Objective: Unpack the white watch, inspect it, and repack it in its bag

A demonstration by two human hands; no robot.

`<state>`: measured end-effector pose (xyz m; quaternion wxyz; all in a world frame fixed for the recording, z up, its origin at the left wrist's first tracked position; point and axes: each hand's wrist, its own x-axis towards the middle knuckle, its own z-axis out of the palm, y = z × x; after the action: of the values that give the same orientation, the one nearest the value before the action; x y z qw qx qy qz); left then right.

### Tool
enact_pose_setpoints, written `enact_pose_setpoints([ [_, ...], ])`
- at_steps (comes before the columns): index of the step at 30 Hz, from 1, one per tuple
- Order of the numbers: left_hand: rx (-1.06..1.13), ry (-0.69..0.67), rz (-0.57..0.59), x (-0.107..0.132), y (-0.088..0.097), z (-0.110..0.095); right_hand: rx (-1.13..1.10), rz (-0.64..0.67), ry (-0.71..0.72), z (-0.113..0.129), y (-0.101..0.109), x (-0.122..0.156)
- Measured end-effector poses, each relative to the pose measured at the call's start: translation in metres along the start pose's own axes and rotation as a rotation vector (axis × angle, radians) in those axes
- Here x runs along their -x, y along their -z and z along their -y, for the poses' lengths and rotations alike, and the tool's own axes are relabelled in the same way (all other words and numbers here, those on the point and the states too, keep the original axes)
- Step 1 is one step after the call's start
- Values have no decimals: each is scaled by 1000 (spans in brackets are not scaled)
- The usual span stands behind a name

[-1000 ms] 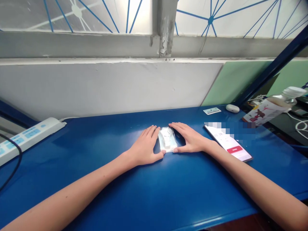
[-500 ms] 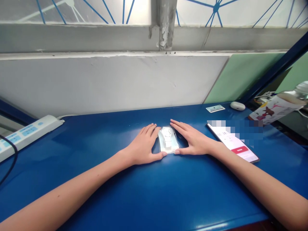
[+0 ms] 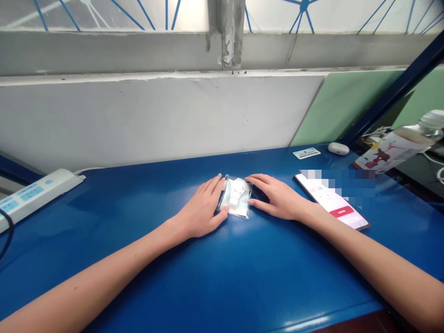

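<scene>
A small clear plastic packet (image 3: 236,198) with white pieces inside lies on the blue table (image 3: 215,277) between my two hands. My left hand (image 3: 205,206) rests along the packet's left side, fingers stretched out, the thumb and index finger touching its edge. On the other side my right hand (image 3: 274,196) has its fingers extended, with the fingertips at the upper right corner and the thumb at the right edge. A gap shows between that thumb and index finger. The exact kind of the white pieces is too small to tell.
A phone (image 3: 333,203) with a lit screen lies right of my right hand. Behind it are a card (image 3: 306,153) and a white earbud case (image 3: 338,148). A bottle (image 3: 398,145) leans at the far right. A power strip (image 3: 38,196) with a black cable lies at the left.
The packet has turned slightly between my hands. My left thumb has drawn back from below it to its left edge, and my right thumb has moved up along its right edge. The view has shifted slightly.
</scene>
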<state>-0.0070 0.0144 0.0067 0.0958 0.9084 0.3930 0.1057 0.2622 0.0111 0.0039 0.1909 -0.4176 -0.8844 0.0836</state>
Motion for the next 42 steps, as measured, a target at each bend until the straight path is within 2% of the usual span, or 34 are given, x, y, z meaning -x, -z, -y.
enact_pose_setpoints([
  [4, 42, 40, -32, -1, 0, 0, 12, -68, -20, 2, 1, -1],
  [13, 34, -34, 11, -1, 2, 0, -43, -107, 72, 6, 4, 0],
  [20, 12, -25, 15, -1, 0, 0, -87, 56, 66, 4, 5, 2],
  [30, 3, -3, 10, -2, 0, -1, -65, 121, 75, 0, 12, 2],
  [37, 22, -5, 17, -1, 1, -1, -72, 116, 82, -4, 10, 2],
  [42, 25, -43, -30, -1, -4, 5, -80, 104, 80, -4, 11, 2],
])
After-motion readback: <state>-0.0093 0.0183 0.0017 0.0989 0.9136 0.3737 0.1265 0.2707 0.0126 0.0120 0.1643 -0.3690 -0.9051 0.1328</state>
